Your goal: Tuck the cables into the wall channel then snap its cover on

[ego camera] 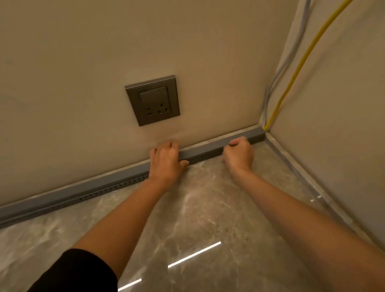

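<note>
A long grey wall channel [76, 191] runs along the foot of the wall where it meets the floor, from the far left to the corner. Its grey cover [207, 146] lies on top of it between my hands. My left hand [165, 161] grips the channel and cover, fingers curled over the top against the wall, thumb on the front face. My right hand [239, 153] grips it nearer the corner, fingers curled over the top. A yellow cable [306, 57] and a grey cable [295, 48] come down the right wall and enter the channel at the corner.
A dark grey wall socket [153, 100] sits on the wall just above my left hand. The glossy marble floor [196, 229] stretches below. A pale skirting strip [310, 180] runs along the foot of the right wall.
</note>
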A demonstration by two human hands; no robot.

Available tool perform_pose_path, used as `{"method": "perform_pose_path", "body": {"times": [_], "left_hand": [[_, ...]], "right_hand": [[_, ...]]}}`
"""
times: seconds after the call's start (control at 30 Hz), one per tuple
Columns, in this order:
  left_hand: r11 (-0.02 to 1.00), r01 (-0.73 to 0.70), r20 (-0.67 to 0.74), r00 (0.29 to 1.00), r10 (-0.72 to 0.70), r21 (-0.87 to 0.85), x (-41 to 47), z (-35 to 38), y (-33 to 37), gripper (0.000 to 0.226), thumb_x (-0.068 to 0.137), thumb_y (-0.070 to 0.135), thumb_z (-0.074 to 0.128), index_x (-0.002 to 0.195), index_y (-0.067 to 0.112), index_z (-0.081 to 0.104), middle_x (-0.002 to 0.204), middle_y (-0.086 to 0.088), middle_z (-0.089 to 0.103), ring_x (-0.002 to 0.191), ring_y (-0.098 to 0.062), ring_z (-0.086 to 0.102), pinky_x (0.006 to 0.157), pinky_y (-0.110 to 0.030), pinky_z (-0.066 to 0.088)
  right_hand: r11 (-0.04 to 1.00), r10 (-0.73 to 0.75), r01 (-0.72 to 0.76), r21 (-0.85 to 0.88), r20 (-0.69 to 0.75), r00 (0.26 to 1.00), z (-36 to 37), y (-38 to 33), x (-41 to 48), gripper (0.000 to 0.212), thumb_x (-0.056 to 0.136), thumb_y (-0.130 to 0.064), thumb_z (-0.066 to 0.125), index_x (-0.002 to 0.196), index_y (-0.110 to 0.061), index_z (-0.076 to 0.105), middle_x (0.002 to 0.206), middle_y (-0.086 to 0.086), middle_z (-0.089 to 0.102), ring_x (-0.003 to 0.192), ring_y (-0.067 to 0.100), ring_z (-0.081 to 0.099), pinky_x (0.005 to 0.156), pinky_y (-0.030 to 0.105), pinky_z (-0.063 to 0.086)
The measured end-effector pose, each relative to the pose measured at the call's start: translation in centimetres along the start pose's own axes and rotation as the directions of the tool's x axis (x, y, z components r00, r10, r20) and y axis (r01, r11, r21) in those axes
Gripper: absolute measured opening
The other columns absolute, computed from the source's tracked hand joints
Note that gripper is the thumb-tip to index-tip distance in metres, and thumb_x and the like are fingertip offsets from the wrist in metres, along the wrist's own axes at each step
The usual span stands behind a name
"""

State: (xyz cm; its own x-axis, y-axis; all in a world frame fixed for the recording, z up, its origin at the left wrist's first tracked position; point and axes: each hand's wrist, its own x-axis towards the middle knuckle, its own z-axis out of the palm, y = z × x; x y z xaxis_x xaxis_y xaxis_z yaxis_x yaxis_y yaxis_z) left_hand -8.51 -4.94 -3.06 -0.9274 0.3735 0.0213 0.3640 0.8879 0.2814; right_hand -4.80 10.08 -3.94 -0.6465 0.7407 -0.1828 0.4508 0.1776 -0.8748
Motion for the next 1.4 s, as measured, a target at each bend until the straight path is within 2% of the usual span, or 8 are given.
{"method": "perform_pose_path", "body": {"times": [0.07,0.13,0.27,0.37,0.47,0.67,0.93,1.4], "left_hand": [[0.998,0.049,0.005,0.999,-0.049,0.032,-1.0,-0.9,-2.6,0.049,0.086,0.03,0.062,0.126,0.008,0.047,0.131,-0.015,0.051,0.122,-0.032,0.046,0.102,-0.039,0.033],[0.994,0.099,0.016,0.995,-0.1,0.055,-2.1,-1.7,-5.1,0.049,0.086,0.03,0.062,0.126,0.008,0.047,0.132,-0.015,0.051,0.123,-0.033,0.045,0.103,-0.039,0.033],[0.986,0.152,0.033,0.987,-0.154,0.062,-4.1,-3.2,-9.5,0.046,0.084,0.025,0.065,0.121,0.004,0.05,0.129,-0.018,0.051,0.12,-0.034,0.047,0.1,-0.039,0.037],[0.984,0.166,0.049,0.984,-0.169,0.069,-5.2,-4.4,-12.7,0.047,0.081,0.024,0.068,0.119,0.002,0.051,0.127,-0.019,0.052,0.117,-0.036,0.05,0.097,-0.04,0.04],[0.981,0.159,0.072,0.983,-0.168,0.11,-6.0,-5.3,-15.4,0.049,0.079,0.027,0.069,0.117,0.002,0.052,0.128,-0.019,0.05,0.117,-0.036,0.05,0.098,-0.041,0.04],[0.984,0.083,0.055,0.994,-0.092,0.156,-6.4,-5.4,-17.7,0.041,0.082,0.024,0.067,0.113,0.002,0.053,0.126,-0.017,0.05,0.116,-0.033,0.047,0.096,-0.039,0.038],[0.975,-0.009,0.009,1.0,0.007,0.221,-6.5,-4.5,-17.8,0.035,0.086,0.019,0.061,0.116,0.004,0.052,0.127,-0.014,0.049,0.12,-0.031,0.045,0.099,-0.038,0.036],[0.983,0.111,0.075,0.99,-0.123,0.144,-7.9,-6.2,-17.2,0.041,0.085,0.014,0.062,0.121,0.001,0.047,0.13,-0.017,0.046,0.12,-0.034,0.045,0.1,-0.041,0.038]], "right_hand": [[0.983,-0.162,0.17,-0.07,0.103,0.981,1.8,-0.6,-2.2,0.021,0.082,-0.001,0.048,0.096,-0.015,0.057,0.103,0.02,0.067,0.101,0.035,0.062,0.088,0.039,0.052],[0.89,-0.341,0.401,-0.216,0.267,0.901,3.7,-1.4,-4.3,0.029,0.085,-0.002,0.049,0.111,-0.011,0.059,0.109,0.017,0.064,0.106,0.031,0.058,0.089,0.035,0.046],[0.488,-0.485,0.767,-0.415,0.602,0.634,7.3,-3.1,-7.8,0.05,0.09,-0.011,0.054,0.138,-0.015,0.042,0.137,0.01,0.04,0.126,0.025,0.042,0.099,0.036,0.042],[0.265,-0.481,0.881,-0.392,0.738,0.473,10.1,-4.2,-9.9,0.052,0.089,-0.008,0.051,0.139,-0.015,0.04,0.136,0.01,0.04,0.129,0.027,0.037,0.101,0.039,0.042],[0.124,-0.471,0.908,-0.4,0.782,0.408,12.1,-5.2,-11.3,0.047,0.089,-0.007,0.049,0.136,-0.011,0.043,0.133,0.012,0.043,0.128,0.028,0.037,0.099,0.041,0.042],[0.011,-0.434,0.892,-0.452,0.801,0.411,13.6,-6.4,-12.3,0.033,0.09,-0.002,0.048,0.123,-0.004,0.051,0.13,0.013,0.049,0.126,0.028,0.039,0.097,0.039,0.041],[0.006,-0.43,0.856,-0.516,0.772,0.468,13.7,-6.3,-13.1,0.032,0.09,-0.001,0.049,0.122,-0.004,0.05,0.131,0.012,0.048,0.125,0.028,0.041,0.093,0.037,0.042],[0.078,-0.443,0.807,-0.585,0.705,0.554,12.8,-7.1,-14.8,0.036,0.089,0.005,0.048,0.124,-0.001,0.048,0.128,0.018,0.049,0.12,0.033,0.047,0.094,0.04,0.044]]}}
